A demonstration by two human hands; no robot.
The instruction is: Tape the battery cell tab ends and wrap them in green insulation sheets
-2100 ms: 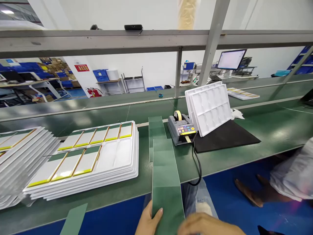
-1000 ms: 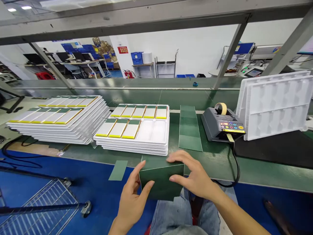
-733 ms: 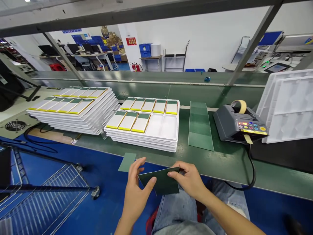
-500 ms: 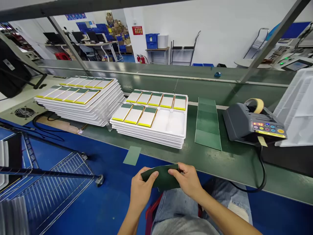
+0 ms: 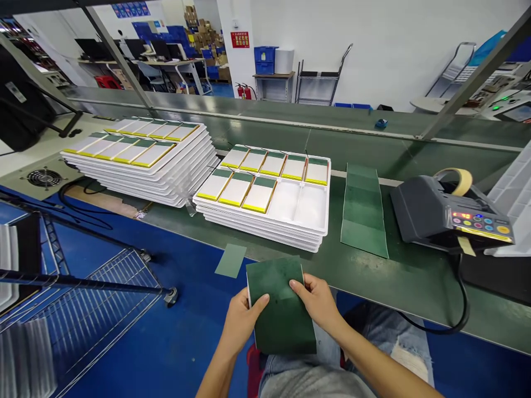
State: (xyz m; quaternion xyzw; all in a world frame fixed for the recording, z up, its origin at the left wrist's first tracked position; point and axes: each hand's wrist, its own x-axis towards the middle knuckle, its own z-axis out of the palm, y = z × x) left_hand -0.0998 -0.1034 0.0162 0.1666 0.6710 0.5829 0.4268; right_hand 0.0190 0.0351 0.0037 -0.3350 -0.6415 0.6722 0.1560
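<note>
Between both hands, over my lap, is a dark green sheet [image 5: 284,320], its broad face toward me. My left hand [image 5: 244,318] pinches its left edge, thumb on the front and fingers behind. On the opposite edge my right hand [image 5: 317,301] grips it the same way. A small green piece [image 5: 231,260] sticks out over the bench's front edge. Beyond it stands a stack of white trays [image 5: 313,213]; the top one holds several flat white packs [image 5: 259,193] with green and yellow ends. A long creased green strip [image 5: 364,213] lies right of the trays.
A grey tape dispenser [image 5: 431,215] with a lit panel stands at the right of the green bench [image 5: 315,268]. Another tall tray stack [image 5: 166,182] is at the left. A wire cart [image 5: 124,282] stands on the blue floor at lower left. A metal post [image 5: 468,77] rises behind the dispenser.
The green sheet, seen foreshortened and bowed before, is now tilted up flatter with its broad face showing. Both hands still hold its sides. The view has shifted slightly left.
</note>
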